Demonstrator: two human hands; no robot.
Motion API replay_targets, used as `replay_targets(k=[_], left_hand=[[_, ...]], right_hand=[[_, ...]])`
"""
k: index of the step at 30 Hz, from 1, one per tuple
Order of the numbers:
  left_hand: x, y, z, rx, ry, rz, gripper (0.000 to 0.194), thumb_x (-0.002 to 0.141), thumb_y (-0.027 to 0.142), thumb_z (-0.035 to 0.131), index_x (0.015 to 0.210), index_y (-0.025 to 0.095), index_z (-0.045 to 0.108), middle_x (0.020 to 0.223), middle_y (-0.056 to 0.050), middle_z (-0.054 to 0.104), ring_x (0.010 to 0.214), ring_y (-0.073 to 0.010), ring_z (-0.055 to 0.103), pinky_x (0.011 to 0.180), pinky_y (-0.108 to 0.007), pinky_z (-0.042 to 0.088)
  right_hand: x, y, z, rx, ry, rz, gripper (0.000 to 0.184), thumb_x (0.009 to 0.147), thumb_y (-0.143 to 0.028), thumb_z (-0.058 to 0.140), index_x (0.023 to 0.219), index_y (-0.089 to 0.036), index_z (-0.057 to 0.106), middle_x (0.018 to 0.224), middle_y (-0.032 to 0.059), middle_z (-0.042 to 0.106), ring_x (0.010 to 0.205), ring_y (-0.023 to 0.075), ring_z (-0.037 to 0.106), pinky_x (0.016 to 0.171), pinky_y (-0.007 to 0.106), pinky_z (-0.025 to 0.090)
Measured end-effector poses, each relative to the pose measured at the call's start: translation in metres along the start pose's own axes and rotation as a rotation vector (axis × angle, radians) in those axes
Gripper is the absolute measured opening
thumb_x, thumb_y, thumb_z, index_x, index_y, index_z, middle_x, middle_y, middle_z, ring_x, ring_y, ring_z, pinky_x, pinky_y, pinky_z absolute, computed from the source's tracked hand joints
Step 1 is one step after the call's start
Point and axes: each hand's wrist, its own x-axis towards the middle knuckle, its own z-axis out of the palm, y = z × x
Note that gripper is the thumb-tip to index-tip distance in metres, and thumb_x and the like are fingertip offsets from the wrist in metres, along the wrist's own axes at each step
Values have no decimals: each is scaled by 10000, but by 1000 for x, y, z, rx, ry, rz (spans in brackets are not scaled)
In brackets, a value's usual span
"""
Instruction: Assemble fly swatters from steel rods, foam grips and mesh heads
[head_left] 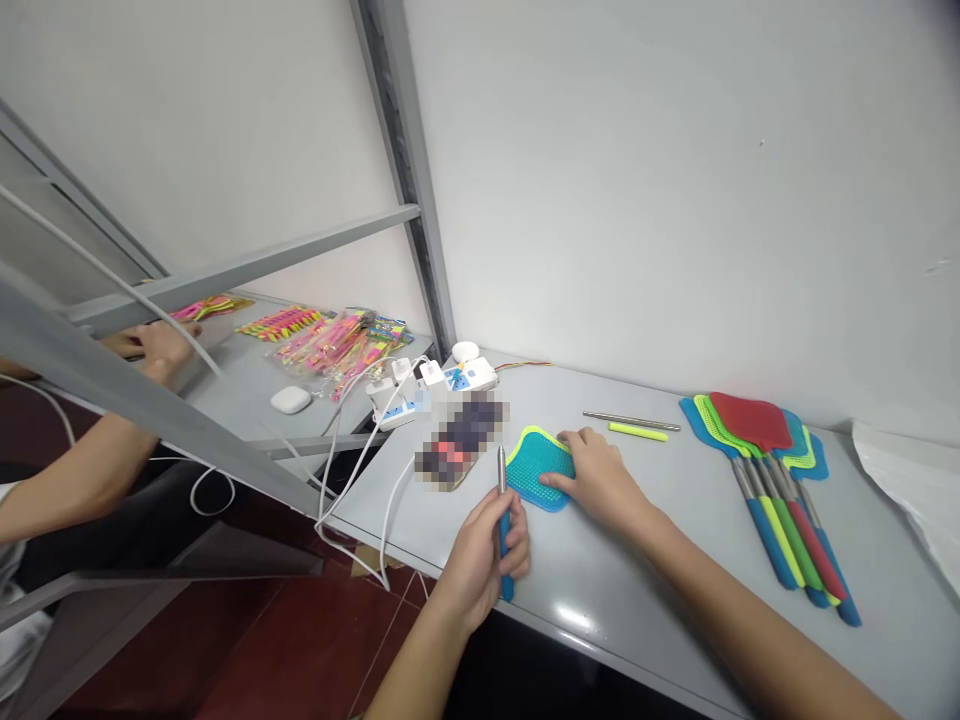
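My left hand (484, 555) is closed around a fly swatter handle (505, 560) with a blue grip, its silver metal rod pointing up and away from me. My right hand (600, 475) has its thumb on a blue perforated fly swatter head (541, 470), with the fingers at its far right edge. A yellow-green head shows from under the blue one. Beyond my right hand lie a metal rod with a dark tip (634, 420) and a yellow-green handle (637, 432). To the right, several assembled fly swatters (750, 420) are piled together, their coloured grips toward me.
A pixelated phone-like object (461, 440) lies left of my hands, near power strips (472, 375) with white chargers and cables. A metal frame post (420, 200) rises behind. At the left, a co-worker's hand (165, 345) is near bagged colourful items (337, 345) and a white case (290, 400).
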Motion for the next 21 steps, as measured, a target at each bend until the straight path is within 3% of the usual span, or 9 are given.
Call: replay_targets(k=[5,9,12,15,18,21], left_hand=[[13,-6,5,-27,12,47,263,944,406,447,783,203,406,576,80,384,380,-44,257,418,-200,255],[22,-12,15,30,14,51,283,925,416,479,763,192,418,628,62,437,393,-39,293,428,-203,289],[29,-18,21,59,83,99,301,891,429,534,752,176,452,731,29,482,454,-48,375,458,-214,356],[36,-23,27,89,155,124,296,862,437,573,781,158,516,815,-19,513,618,-107,512,498,-229,418],[41,-26,32,153,190,141,300,858,441,579,831,143,565,845,-52,547,722,-147,565,548,-242,456],[43,-27,39,212,119,145,338,885,475,531,819,145,566,798,-43,561,658,-130,560,577,-247,465]], right_hand=[[9,7,5,82,-3,39,473,677,-413,750,1064,-194,588,1030,96,608,982,292,563,839,398,383],[18,11,0,195,17,93,449,655,-416,747,980,-186,540,895,47,607,814,229,580,681,323,417],[22,12,-11,280,31,92,323,718,-446,675,854,-203,511,772,1,576,701,189,545,605,295,396],[20,13,-29,361,36,66,277,802,-481,567,759,-216,498,685,-25,531,636,167,493,569,286,371],[13,15,-47,453,35,42,292,850,-500,508,786,-216,533,707,-21,562,649,167,511,576,282,393],[2,20,-60,544,52,41,316,875,-515,492,891,-213,585,801,-1,627,729,179,568,645,291,448]])
